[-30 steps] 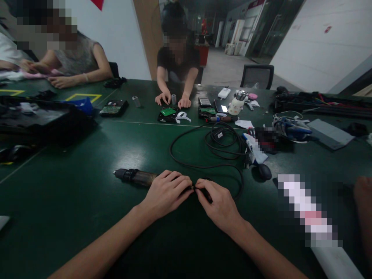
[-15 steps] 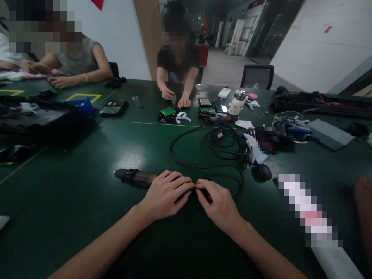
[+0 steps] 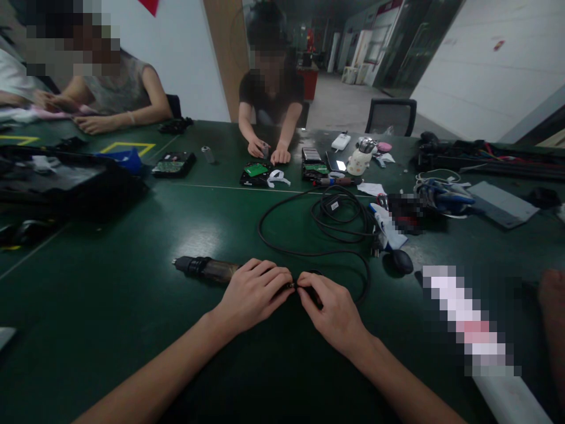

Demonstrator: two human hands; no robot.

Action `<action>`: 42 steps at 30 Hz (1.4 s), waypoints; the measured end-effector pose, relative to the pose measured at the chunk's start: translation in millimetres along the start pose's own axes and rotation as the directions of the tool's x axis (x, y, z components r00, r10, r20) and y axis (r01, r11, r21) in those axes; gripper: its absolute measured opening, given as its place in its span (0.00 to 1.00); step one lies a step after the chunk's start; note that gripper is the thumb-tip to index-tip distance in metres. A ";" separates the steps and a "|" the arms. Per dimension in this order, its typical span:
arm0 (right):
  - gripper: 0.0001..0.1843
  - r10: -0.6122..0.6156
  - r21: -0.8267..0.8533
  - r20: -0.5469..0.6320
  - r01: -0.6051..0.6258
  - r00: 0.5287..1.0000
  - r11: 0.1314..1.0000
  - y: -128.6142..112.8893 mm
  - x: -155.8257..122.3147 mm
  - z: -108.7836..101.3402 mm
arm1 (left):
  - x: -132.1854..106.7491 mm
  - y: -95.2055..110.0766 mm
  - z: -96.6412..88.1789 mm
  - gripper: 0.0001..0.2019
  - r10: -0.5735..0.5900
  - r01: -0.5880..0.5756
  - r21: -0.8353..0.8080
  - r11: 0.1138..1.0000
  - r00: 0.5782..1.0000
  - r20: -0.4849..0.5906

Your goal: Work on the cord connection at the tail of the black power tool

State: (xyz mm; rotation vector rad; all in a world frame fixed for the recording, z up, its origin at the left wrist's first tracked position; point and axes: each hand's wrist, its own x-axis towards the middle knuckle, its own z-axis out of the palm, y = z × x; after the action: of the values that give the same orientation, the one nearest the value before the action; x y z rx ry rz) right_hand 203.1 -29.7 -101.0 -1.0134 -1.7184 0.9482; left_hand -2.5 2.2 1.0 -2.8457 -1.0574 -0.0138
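Two hands meeting. Left hand (image 3: pixel 251 297): fingers closed over the tail of a dark cylindrical tool (image 3: pixel 216 271), its tip pointing left of them. Right hand (image 3: pixel 333 306): fingers pinched narrow on the black cable (image 3: pixel 304 254). Brassy bit (image 3: pixel 292 285) exposed between fingertips; join apparently unfinished. Open black tray (image 3: pixel 92 191), well left of fingers, holds pale scraps (image 3: pixel 44 164).

Dim room, soft glare on green tabletop (image 3: pixel 200 240)

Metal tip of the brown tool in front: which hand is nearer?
Left. The left hand is right of the metal tip, over the other end of the brown tool; the right hand is farther right.
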 end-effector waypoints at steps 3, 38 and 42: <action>0.07 0.000 0.009 0.002 0.000 1.000 1.000 -0.2 -0.1 -0.1 | 0.5 0.2 -0.6 0.10 0.002 -0.001 -0.021 1.000 1.000 0.022; 0.07 0.006 0.017 -0.006 -0.006 1.000 1.000 1.2 -1.0 2.2 | -0.4 0.5 -1.6 0.11 0.017 -0.017 -0.010 1.000 0.999 0.028; 0.07 0.005 0.015 -0.009 -0.005 1.000 1.000 0.0 -0.5 1.1 | 0.2 -0.4 -0.6 0.09 0.022 -0.022 0.021 1.000 1.000 0.017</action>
State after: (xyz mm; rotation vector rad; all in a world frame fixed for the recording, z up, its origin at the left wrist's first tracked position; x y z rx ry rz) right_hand 202.2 -30.4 -101.5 -1.0111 -1.6996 0.9576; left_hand -2.6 2.6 1.6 -2.8428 -1.0227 0.0228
